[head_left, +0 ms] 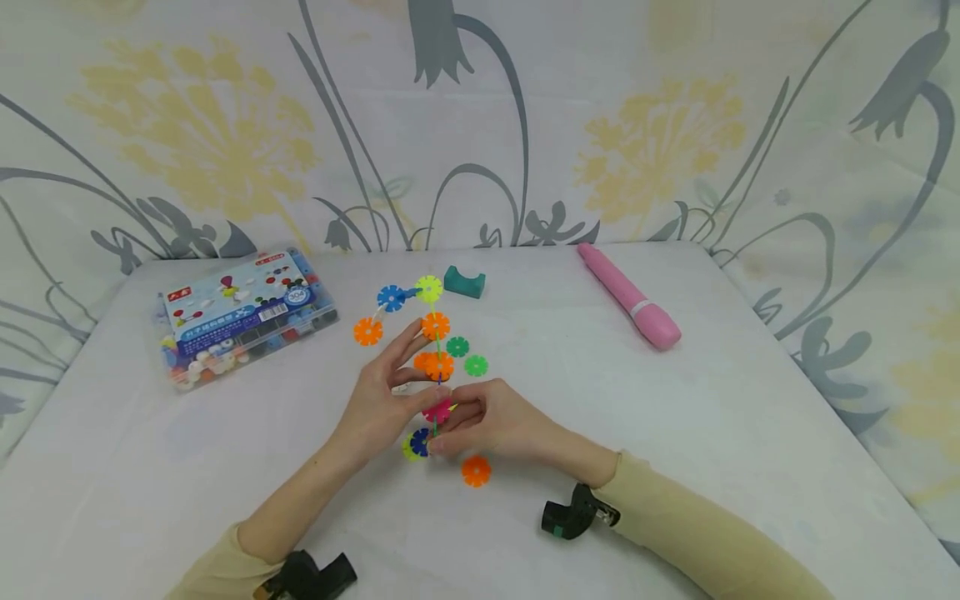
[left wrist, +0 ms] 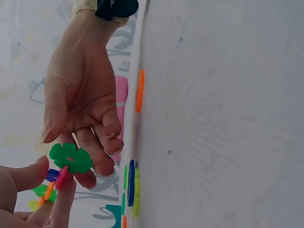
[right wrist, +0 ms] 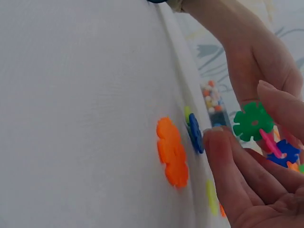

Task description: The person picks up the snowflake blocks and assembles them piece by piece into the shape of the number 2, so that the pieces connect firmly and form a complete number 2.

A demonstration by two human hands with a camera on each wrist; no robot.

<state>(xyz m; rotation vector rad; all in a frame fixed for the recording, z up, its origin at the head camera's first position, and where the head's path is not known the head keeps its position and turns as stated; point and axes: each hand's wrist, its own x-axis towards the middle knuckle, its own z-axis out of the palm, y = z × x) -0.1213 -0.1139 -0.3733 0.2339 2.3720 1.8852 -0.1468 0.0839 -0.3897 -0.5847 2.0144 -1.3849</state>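
A chain of slotted flower-shaped plastic discs runs away from my hands in the head view, with an orange disc (head_left: 435,326) and a yellow disc (head_left: 428,288) along it. My left hand (head_left: 375,412) pinches the chain near its close end, thumb beside the pink disc (left wrist: 61,177). A green disc (left wrist: 71,158) is slotted edgewise into the pink one at that end. Around the green disc, my right hand (head_left: 498,421) holds its fingers loosely bent, thumb apart from it. Below the hands a dark blue disc (head_left: 420,442) overlaps a yellow-green one on the table.
A loose orange disc (head_left: 476,471) lies near my right wrist, and green discs (head_left: 476,365) lie right of the chain. At the back are a lidded box of parts (head_left: 247,312), a teal curved block (head_left: 465,282) and a pink wand-shaped object (head_left: 628,296).
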